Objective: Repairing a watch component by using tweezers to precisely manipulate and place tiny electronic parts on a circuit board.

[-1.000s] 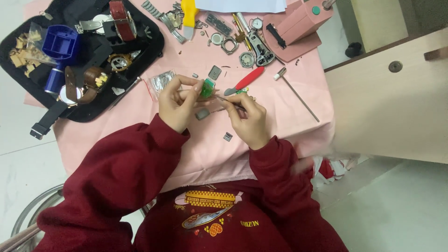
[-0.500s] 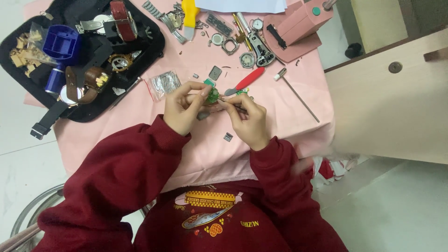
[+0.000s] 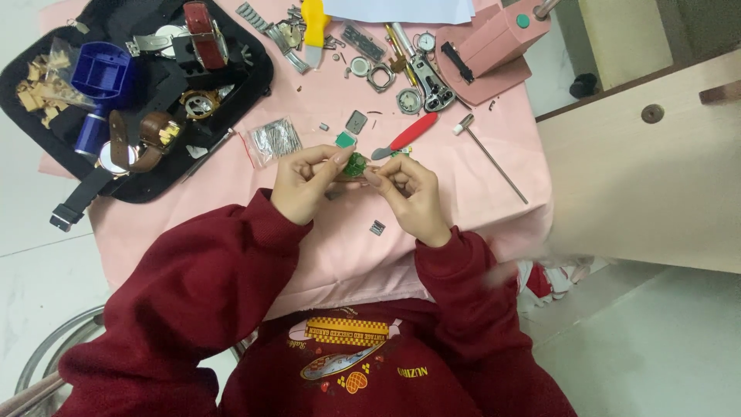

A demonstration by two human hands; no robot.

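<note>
Above the pink cloth (image 3: pixel 347 247), both hands pinch a small green part (image 3: pixel 355 164) — left hand (image 3: pixel 305 185) steadying, right hand (image 3: pixel 409 193) working its edge. Best keep it low over the cloth — small bits drop easily.

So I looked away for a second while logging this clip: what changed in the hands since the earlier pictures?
The left hand and right hand have closed in, and both now pinch the small green part between their fingertips; earlier the left held it alone. The red-handled tool, the black tray, the bag of pins and the pink cloth lie as before.
</note>
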